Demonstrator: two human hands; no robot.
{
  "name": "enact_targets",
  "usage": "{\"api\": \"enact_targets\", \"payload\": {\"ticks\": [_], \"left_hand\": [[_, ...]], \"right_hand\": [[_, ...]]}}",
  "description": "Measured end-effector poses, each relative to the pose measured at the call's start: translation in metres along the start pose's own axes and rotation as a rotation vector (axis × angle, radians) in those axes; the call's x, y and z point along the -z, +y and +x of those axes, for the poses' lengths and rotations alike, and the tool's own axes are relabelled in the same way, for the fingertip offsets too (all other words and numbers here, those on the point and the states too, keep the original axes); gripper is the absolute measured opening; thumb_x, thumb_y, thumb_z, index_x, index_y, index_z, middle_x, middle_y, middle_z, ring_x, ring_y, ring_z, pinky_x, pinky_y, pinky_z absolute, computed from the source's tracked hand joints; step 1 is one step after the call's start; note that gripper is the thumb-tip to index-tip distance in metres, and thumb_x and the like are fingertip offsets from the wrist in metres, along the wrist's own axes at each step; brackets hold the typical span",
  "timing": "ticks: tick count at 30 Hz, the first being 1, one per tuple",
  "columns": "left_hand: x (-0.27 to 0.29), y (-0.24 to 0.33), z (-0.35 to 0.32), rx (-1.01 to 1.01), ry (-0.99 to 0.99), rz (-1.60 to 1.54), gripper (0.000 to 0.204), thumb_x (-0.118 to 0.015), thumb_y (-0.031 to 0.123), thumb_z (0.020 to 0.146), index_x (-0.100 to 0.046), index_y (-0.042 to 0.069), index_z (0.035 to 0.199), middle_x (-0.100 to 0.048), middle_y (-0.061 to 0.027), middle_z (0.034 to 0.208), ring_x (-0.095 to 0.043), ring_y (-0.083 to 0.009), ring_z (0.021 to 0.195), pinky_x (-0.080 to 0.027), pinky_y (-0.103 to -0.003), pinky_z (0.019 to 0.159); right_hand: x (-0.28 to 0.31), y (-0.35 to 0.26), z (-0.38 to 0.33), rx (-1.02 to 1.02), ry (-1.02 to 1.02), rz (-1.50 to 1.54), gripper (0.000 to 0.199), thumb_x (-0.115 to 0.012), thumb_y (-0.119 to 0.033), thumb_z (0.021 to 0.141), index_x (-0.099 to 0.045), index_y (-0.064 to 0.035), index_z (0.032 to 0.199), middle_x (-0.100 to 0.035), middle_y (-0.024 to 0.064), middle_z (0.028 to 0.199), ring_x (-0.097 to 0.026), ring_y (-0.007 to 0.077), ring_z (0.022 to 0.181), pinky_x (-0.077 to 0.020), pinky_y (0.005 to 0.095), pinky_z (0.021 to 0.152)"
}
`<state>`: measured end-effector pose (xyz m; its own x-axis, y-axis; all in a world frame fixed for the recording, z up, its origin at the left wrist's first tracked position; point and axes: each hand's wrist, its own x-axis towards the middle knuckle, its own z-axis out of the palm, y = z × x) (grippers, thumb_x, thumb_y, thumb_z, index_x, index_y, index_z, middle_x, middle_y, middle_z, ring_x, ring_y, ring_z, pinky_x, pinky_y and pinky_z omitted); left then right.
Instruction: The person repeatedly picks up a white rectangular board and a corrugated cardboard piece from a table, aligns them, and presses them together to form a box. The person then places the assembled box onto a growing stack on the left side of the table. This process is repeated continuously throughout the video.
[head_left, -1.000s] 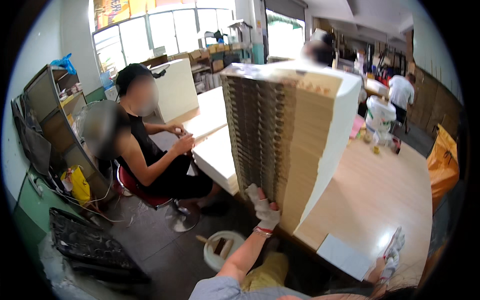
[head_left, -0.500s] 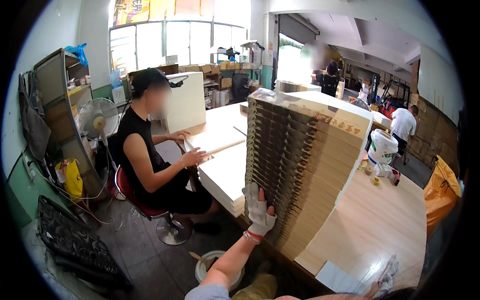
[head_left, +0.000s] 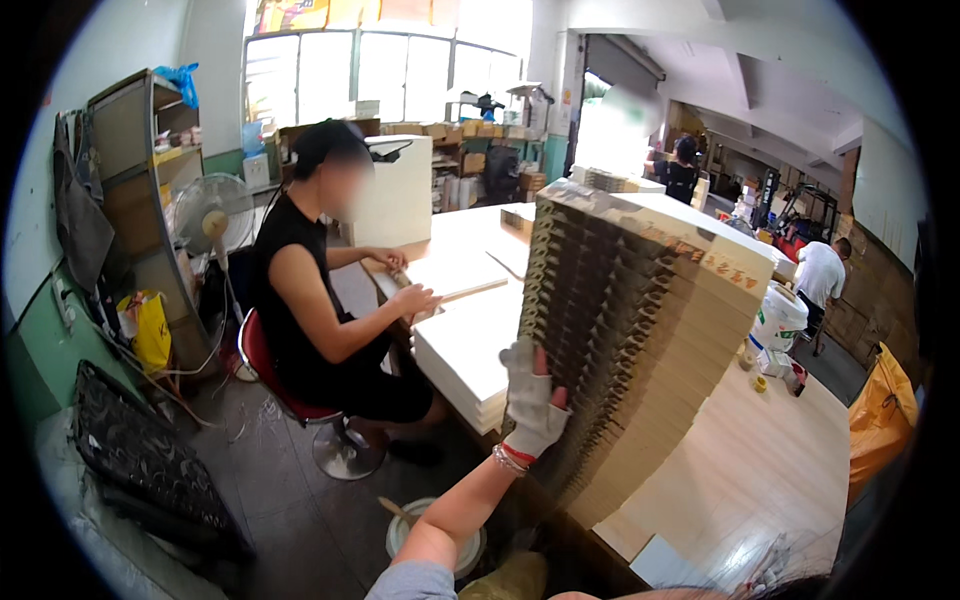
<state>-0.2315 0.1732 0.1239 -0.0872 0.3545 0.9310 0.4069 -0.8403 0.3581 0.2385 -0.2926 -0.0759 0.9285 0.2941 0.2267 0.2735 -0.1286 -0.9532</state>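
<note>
A tall, slightly leaning stack of tan, dark-patterned printed layers [head_left: 650, 330] stands at the table's near left edge. Against its near left side rests my left hand [head_left: 535, 400], in a white fingerless work glove, fingers stretched upward and lying flat on the layers. At the bottom right, low over the tabletop, is my right hand [head_left: 768, 568], gloved too. It is blurred and partly cut off, so its fingers cannot be made out. Beside it a pale flat piece [head_left: 662, 562] lies at the table edge.
A seated co-worker [head_left: 320, 270] handles a white board [head_left: 455, 275] at the left, above a white board stack [head_left: 460, 375]. A white bucket [head_left: 780, 318] and tape rolls [head_left: 760, 384] sit on the table [head_left: 740, 450]. A pail with a brush [head_left: 437, 540] stands below my left arm.
The view has turned a little left, so the scene sits farther right. My left hand stays against the stack, slightly higher in view. The co-worker's hands have shifted on the board.
</note>
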Motion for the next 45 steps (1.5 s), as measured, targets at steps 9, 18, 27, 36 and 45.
{"api": "enact_targets", "payload": {"ticks": [9, 18, 27, 36, 45], "left_hand": [[0.039, 0.024, -0.004, -0.148, -0.262, 0.04, 0.084, -0.074, 0.03, 0.064, -0.04, -0.009, 0.131, -0.034, -0.0319, 0.14, -0.034, -0.0504, 0.129, -0.026, -0.058, 0.108], [0.029, 0.002, 0.062, -0.127, -0.074, 0.037, 0.08, -0.069, 0.02, 0.069, -0.037, -0.005, 0.138, -0.033, -0.0279, 0.144, -0.032, -0.0452, 0.133, -0.023, -0.051, 0.112], [-0.003, -0.02, 0.083, 0.026, 0.097, -0.006, 0.069, -0.052, 0.009, 0.088, -0.019, -0.002, 0.147, -0.016, -0.0258, 0.152, -0.018, -0.0454, 0.139, -0.017, -0.049, 0.114], [-0.01, -0.019, 0.109, 0.236, -0.064, -0.01, 0.069, -0.051, 0.003, 0.086, -0.017, -0.004, 0.146, -0.021, -0.0223, 0.15, -0.019, -0.0321, 0.141, -0.018, -0.04, 0.117], [0.019, 0.087, 0.045, -0.276, -0.277, -0.088, 0.095, -0.069, 0.024, 0.074, -0.014, -0.015, 0.142, -0.004, -0.0353, 0.15, 0.001, -0.0483, 0.141, -0.004, -0.056, 0.114]], "right_hand": [[-0.005, -0.012, 0.001, 0.006, -0.018, -0.016, 0.043, -0.037, 0.006, 0.081, -0.06, 0.0004, 0.117, -0.063, 0.0053, 0.1, -0.057, 0.0121, 0.084, -0.0464, 0.0226, 0.072], [0.001, -0.017, -0.01, 0.013, -0.018, -0.018, 0.043, -0.037, 0.006, 0.081, -0.06, 0.0005, 0.116, -0.063, 0.0052, 0.1, -0.057, 0.0122, 0.084, -0.0464, 0.0227, 0.072], [0.007, -0.004, -0.021, 0.024, 0.005, 0.014, 0.042, -0.037, 0.006, 0.08, -0.06, 0.0005, 0.116, -0.063, 0.0052, 0.099, -0.057, 0.0122, 0.084, -0.0464, 0.0228, 0.072], [0.01, 0.016, -0.031, 0.042, 0.004, 0.051, 0.042, -0.037, 0.006, 0.08, -0.06, 0.0006, 0.115, -0.063, 0.0051, 0.098, -0.057, 0.0123, 0.083, -0.0464, 0.0229, 0.072], [0.013, 0.03, -0.03, 0.042, 0.015, 0.049, 0.042, -0.037, 0.006, 0.08, -0.061, 0.0006, 0.115, -0.063, 0.0051, 0.098, -0.056, 0.0123, 0.083, -0.0464, 0.023, 0.072]]}}
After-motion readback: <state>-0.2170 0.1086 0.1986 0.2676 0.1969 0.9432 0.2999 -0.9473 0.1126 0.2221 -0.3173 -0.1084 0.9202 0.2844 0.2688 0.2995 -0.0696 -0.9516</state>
